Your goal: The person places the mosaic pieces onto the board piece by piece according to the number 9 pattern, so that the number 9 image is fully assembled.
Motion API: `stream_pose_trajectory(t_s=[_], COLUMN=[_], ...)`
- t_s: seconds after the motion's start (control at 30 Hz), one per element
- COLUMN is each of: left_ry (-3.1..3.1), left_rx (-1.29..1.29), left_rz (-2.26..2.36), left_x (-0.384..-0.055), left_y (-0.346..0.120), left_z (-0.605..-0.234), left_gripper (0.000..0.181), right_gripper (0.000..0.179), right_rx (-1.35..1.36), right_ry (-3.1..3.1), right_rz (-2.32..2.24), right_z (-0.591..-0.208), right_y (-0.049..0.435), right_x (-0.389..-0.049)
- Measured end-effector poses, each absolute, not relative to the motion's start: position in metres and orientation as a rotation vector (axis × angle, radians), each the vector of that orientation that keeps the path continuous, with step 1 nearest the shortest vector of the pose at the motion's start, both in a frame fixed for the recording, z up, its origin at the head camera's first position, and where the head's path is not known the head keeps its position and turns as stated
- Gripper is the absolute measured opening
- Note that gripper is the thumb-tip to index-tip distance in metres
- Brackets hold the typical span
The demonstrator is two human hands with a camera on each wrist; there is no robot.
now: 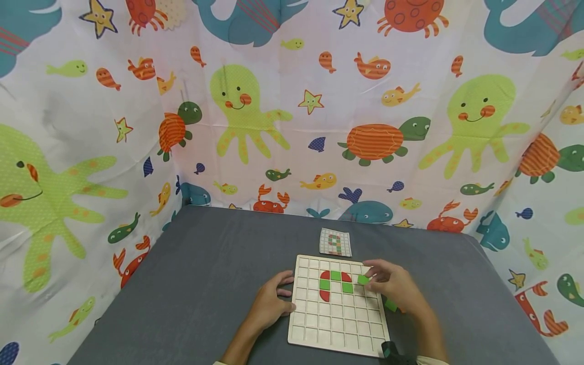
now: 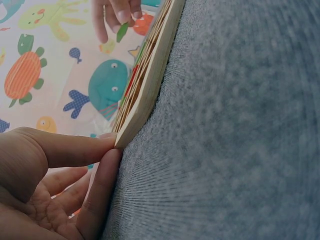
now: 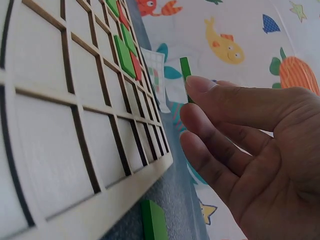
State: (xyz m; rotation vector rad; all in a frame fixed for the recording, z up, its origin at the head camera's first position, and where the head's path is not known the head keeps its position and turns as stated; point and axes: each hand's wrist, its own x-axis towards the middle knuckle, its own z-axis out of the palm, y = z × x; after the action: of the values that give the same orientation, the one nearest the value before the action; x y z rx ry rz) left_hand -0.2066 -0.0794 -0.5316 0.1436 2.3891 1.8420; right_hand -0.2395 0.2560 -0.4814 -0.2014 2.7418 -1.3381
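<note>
A pale wooden grid board [image 1: 337,324] lies on the grey table. My left hand [image 1: 269,301] holds its left edge; in the left wrist view, thumb and finger [image 2: 102,187] meet at the rim. Over the board's upper right squares, my right hand [image 1: 401,289] pinches a green square tile [image 1: 362,280], seen edge-on and lifted off the board in the right wrist view [image 3: 185,72]. Green squares [image 1: 348,288] and red quarter-round tiles [image 1: 324,295] sit in upper cells of the grid, forming an arch-like shape.
Behind the board lies a small card [image 1: 335,242] printed with a grid and a red and green pattern. Loose green tiles [image 1: 391,305] lie beside the board's right edge, partly hidden by the right hand. A sea-animal curtain [image 1: 292,126] surrounds the table [image 1: 219,253].
</note>
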Motion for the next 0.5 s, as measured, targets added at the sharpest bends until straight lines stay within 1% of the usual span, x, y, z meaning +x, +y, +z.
stream_pose_trajectory(t_s=[0.23, 0.5], left_ry=[2.391, 2.377], left_rx=[0.136, 0.134], left_rz=[1.842, 1.848], left_x=[-0.207, -0.207], left_y=[-0.079, -0.080], left_z=[-0.532, -0.531], left_gripper=[0.084, 0.084], right_gripper=[0.054, 0.056], right_rx=[-0.237, -0.360], right_ry=[2.686, 2.623], right_rz=[-1.343, -1.336], right_z=[-0.483, -0.487], right_y=[0.245, 0.239], right_x=[-0.241, -0.244])
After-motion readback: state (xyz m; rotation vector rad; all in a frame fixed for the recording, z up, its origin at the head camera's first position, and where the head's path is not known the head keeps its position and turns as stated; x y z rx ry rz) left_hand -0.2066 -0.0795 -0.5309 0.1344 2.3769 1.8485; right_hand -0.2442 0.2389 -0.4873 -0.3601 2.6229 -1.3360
